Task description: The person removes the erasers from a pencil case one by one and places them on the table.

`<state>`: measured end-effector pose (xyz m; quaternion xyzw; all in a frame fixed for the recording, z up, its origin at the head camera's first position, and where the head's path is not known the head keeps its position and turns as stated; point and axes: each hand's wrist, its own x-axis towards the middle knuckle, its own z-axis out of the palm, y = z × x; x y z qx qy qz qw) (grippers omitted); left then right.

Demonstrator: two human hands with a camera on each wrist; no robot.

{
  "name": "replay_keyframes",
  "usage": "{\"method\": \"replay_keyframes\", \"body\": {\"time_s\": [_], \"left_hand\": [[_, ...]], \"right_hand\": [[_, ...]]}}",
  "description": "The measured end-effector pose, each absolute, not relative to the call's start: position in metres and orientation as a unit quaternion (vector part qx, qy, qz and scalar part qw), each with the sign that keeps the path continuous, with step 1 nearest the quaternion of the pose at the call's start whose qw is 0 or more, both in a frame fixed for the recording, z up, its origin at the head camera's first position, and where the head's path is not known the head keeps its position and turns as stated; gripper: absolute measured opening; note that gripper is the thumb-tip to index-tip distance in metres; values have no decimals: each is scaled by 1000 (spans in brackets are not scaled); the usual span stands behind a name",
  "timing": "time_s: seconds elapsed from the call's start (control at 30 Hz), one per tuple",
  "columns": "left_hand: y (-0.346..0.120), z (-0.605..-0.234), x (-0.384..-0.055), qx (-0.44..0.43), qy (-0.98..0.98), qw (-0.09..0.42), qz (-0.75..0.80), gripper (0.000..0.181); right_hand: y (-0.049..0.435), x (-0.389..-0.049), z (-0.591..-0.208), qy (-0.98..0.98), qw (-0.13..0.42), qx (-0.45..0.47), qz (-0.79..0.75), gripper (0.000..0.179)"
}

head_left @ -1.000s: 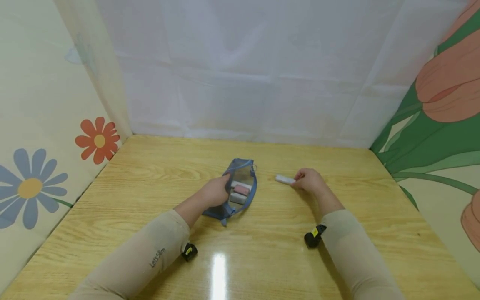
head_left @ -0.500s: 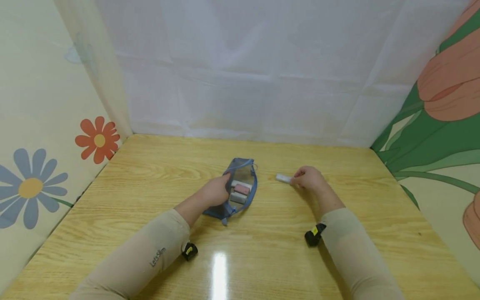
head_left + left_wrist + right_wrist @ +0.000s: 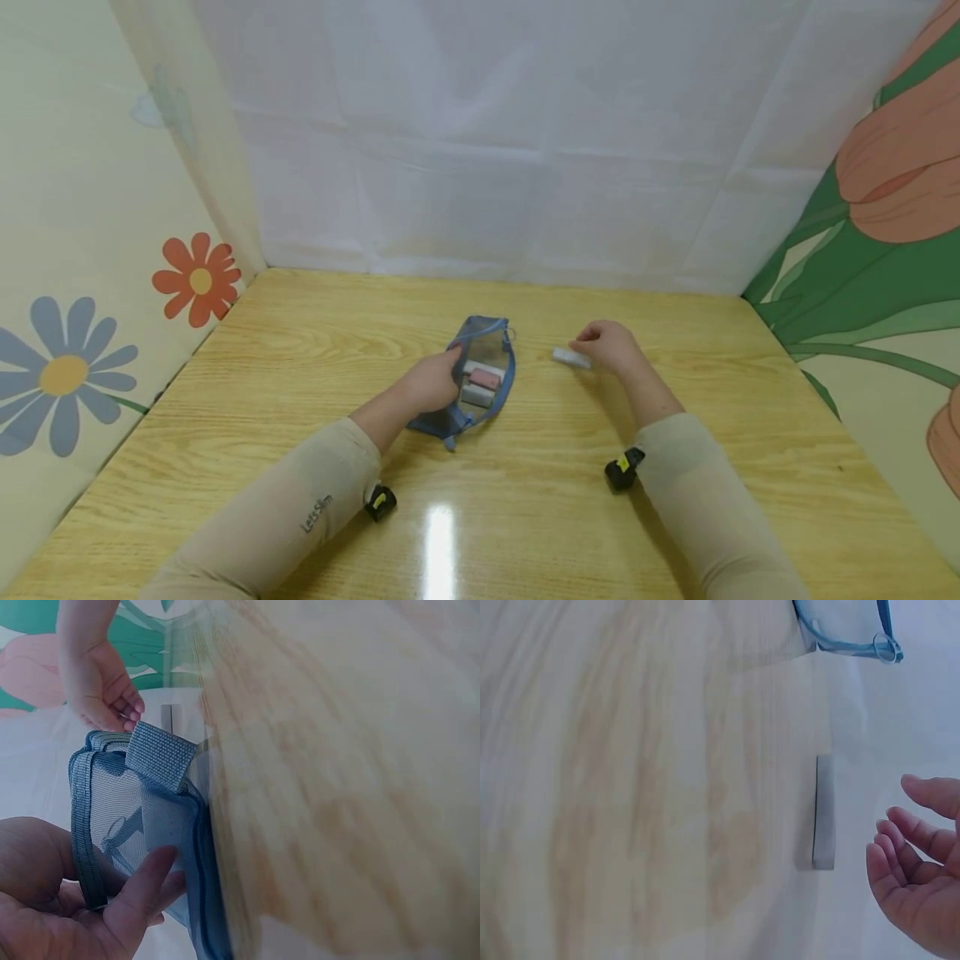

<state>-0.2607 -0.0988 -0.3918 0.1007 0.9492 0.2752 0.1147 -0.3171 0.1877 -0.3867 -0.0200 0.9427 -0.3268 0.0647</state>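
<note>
A blue mesh zipper pouch [image 3: 501,400] lies on the table with its mouth spread. My left hand [image 3: 429,382] grips the near-left side of its opening, thumb and fingers on the mesh in the left wrist view. Inside sit a pink block-shaped item [image 3: 484,379] and whitish box-like items [image 3: 477,395]. To the right of the pouch, a slim pale grey-white bar [image 3: 572,358] rests on the wood. Just above it hovers my right hand [image 3: 611,346], holding nothing. In the right wrist view a gap separates its loosely bent fingers [image 3: 922,832] from the bar [image 3: 824,814].
The wooden table [image 3: 300,333] runs back to a white cloth backdrop [image 3: 480,167]. Painted flower panels stand at left and right. Black wrist cameras [image 3: 381,503] hang under both sleeves. A small ring [image 3: 885,649] hangs at the pouch's zipper end.
My right hand has let go of the bar's right end and risen off it, slightly up and left. The bar stays on the table. The left hand and pouch hold still.
</note>
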Motion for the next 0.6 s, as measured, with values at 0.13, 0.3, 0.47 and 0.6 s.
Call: {"method": "replay_keyframes", "body": {"time_s": [0.13, 0.3, 0.47, 0.6], "left_hand": [[-99, -392, -261, 105, 950, 111, 271, 73], [-98, -390, -260, 102, 948, 119, 276, 73], [-98, -389, -260, 102, 947, 123, 280, 73], [-99, -390, -260, 100, 947, 125, 279, 73]], "right_hand": [[178, -316, -384, 939, 65, -23, -336, 21], [163, -312, -380, 937, 61, -50, -339, 20], [146, -306, -378, 932, 66, -89, -346, 22], [132, -302, -380, 926, 72, -111, -353, 21]]}}
